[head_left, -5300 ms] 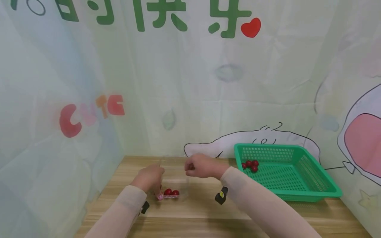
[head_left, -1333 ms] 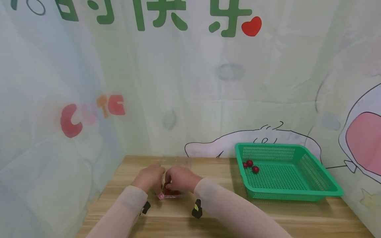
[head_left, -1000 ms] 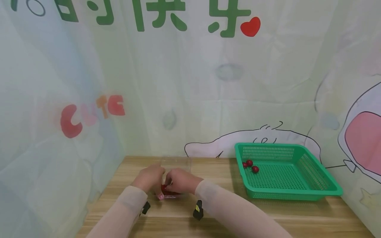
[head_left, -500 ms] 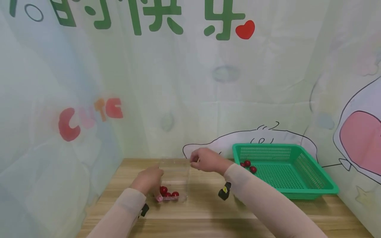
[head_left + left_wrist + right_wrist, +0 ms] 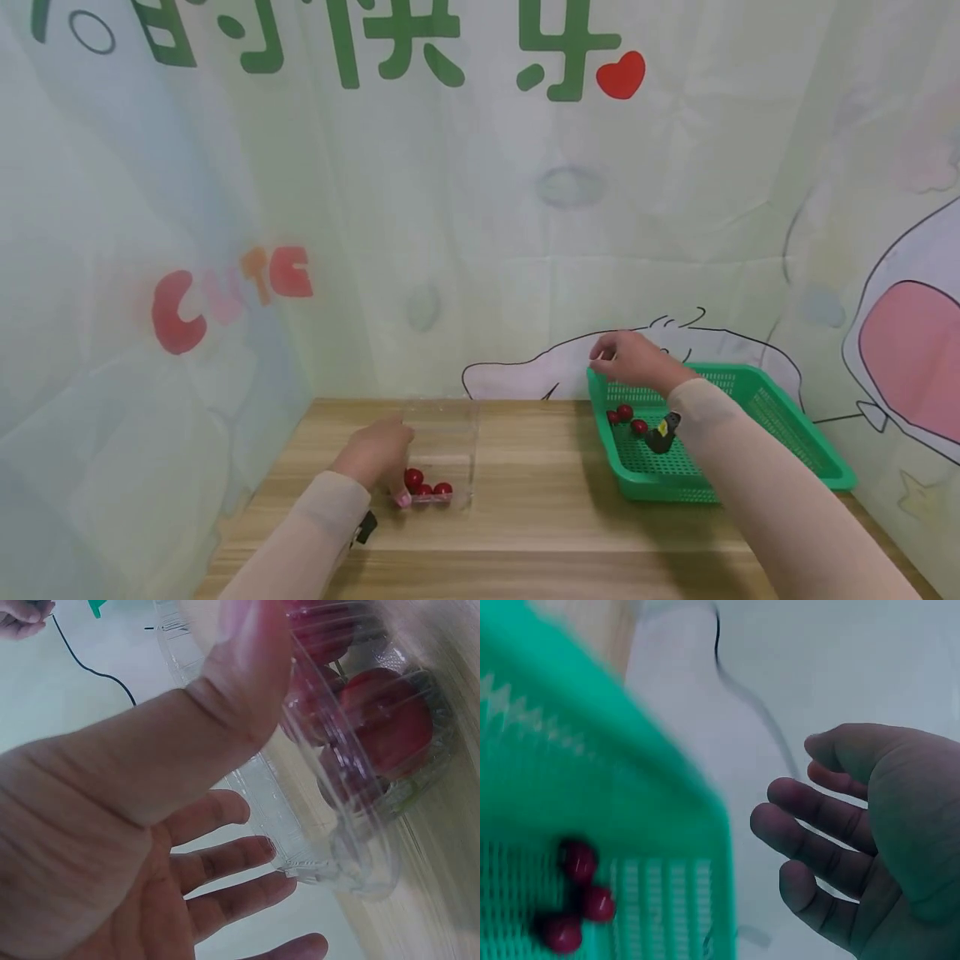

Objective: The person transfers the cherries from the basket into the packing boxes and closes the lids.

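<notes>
A clear plastic clamshell box [image 5: 442,450] stands on the table with its lid raised. Several red cherries [image 5: 443,490] lie in its near part; the left wrist view shows the cherries [image 5: 386,720] through the clear wall. My left hand [image 5: 375,454] holds the box by its left side, thumb at the near wall and fingertips against the lid side. My right hand [image 5: 633,360] hovers over the back left rim of the green basket [image 5: 675,490], fingers loosely bent around nothing. Three cherries [image 5: 581,861] sit in the basket's left corner, beside and below that hand.
The wooden table [image 5: 525,500] runs up to a printed curtain [image 5: 480,208] behind and at both sides. A dark wrist camera [image 5: 662,433] hangs below the right sleeve, over the basket.
My right hand has moved from the box rightward to above the basket. The basket holds fewer cherries than five seconds ago, and the box shows more. The left hand has stayed on the box.
</notes>
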The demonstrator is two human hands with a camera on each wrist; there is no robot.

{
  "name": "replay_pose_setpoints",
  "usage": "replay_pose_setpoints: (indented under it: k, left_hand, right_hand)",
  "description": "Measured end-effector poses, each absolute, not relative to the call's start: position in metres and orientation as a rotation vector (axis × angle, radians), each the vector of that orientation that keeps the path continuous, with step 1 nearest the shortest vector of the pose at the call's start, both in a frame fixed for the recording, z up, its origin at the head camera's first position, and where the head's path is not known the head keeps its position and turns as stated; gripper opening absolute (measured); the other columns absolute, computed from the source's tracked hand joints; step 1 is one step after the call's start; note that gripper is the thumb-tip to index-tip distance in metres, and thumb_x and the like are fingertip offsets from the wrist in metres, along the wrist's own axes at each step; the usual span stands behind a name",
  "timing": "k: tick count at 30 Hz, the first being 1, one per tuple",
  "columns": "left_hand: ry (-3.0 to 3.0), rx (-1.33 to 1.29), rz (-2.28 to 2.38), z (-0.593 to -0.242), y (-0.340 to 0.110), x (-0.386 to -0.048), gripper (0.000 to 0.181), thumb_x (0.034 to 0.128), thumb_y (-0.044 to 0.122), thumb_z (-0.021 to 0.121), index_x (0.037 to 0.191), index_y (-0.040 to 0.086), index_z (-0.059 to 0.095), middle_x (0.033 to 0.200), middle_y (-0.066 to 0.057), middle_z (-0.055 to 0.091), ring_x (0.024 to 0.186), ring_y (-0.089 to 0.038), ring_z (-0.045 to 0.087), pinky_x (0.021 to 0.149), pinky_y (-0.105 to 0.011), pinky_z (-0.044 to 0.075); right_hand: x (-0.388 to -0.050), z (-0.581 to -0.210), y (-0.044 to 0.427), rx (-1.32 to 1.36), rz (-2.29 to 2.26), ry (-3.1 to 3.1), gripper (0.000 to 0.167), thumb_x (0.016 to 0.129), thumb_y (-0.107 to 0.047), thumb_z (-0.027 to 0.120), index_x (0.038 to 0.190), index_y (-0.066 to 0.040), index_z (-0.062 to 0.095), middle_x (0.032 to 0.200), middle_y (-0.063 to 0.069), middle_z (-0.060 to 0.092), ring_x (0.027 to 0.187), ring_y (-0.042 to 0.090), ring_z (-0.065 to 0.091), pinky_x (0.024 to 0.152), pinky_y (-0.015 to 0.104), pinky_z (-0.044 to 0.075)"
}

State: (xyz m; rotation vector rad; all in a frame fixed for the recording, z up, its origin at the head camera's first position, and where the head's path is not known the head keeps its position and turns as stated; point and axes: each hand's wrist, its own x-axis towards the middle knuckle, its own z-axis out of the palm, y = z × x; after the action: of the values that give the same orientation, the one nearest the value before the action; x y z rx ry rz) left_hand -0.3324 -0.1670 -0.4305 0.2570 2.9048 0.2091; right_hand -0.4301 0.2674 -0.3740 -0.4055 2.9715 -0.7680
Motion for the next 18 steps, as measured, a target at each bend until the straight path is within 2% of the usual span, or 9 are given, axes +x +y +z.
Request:
replay_pose_setpoints:
  k: [6,10,12,15,18]
  left_hand:
    - [2.914,0.258,0.187,-0.431,-0.168,-0.332,0.101,0.0648,0.024,0.11,0.152,-0.001,0.067,0.168,-0.033,0.053,0.154,-0.058,0.053,0.127,-0.072,0.048]
    - [2.916,0.259,0.175,-0.433,-0.168,-0.333,0.1,0.0648,0.025,0.11,0.152,-0.001,0.067,0.168,-0.032,0.054,0.153,-0.057,0.054,0.126,-0.071,0.049]
    - [2.914,0.257,0.177,-0.434,-0.168,-0.334,0.1,0.0653,0.025,0.11,0.152,-0.001,0.067,0.168,-0.032,0.053,0.153,-0.057,0.055,0.127,-0.071,0.049]
    - [2.917,0.259,0.174,-0.433,-0.168,-0.333,0.099,0.0657,0.025,0.111,0.151,0.0,0.068,0.168,-0.031,0.054,0.151,-0.056,0.057,0.125,-0.07,0.051]
    - [2.919,0.26,0.171,-0.432,-0.168,-0.333,0.098,0.0653,0.025,0.111,0.15,0.0,0.068,0.166,-0.031,0.056,0.149,-0.055,0.058,0.124,-0.069,0.052]
  right_hand:
    - [-0.444,-0.391,0.315,-0.409,-0.737,2.94,0.022,0.109,-0.023,0.074,0.118,-0.004,0.079,0.11,0.017,0.082,0.096,0.03,0.08,0.088,0.046,0.066]
    - [-0.446,-0.404,0.331,-0.401,-0.637,2.929,0.028,0.108,-0.024,0.076,0.122,0.0,0.078,0.12,0.021,0.081,0.108,0.034,0.079,0.095,0.054,0.068]
    - [-0.445,-0.409,0.336,-0.375,-0.598,2.906,0.031,0.108,-0.025,0.077,0.125,0.001,0.077,0.124,0.023,0.08,0.108,0.034,0.078,0.092,0.053,0.069]
    - [-0.443,-0.416,0.34,-0.308,-0.571,2.854,0.035,0.107,-0.025,0.078,0.129,0.002,0.076,0.125,0.023,0.078,0.104,0.032,0.078,0.082,0.046,0.071]
    - [-0.442,-0.423,0.343,-0.256,-0.589,2.801,0.036,0.105,-0.025,0.08,0.128,0.002,0.076,0.119,0.02,0.078,0.099,0.029,0.076,0.076,0.043,0.071]
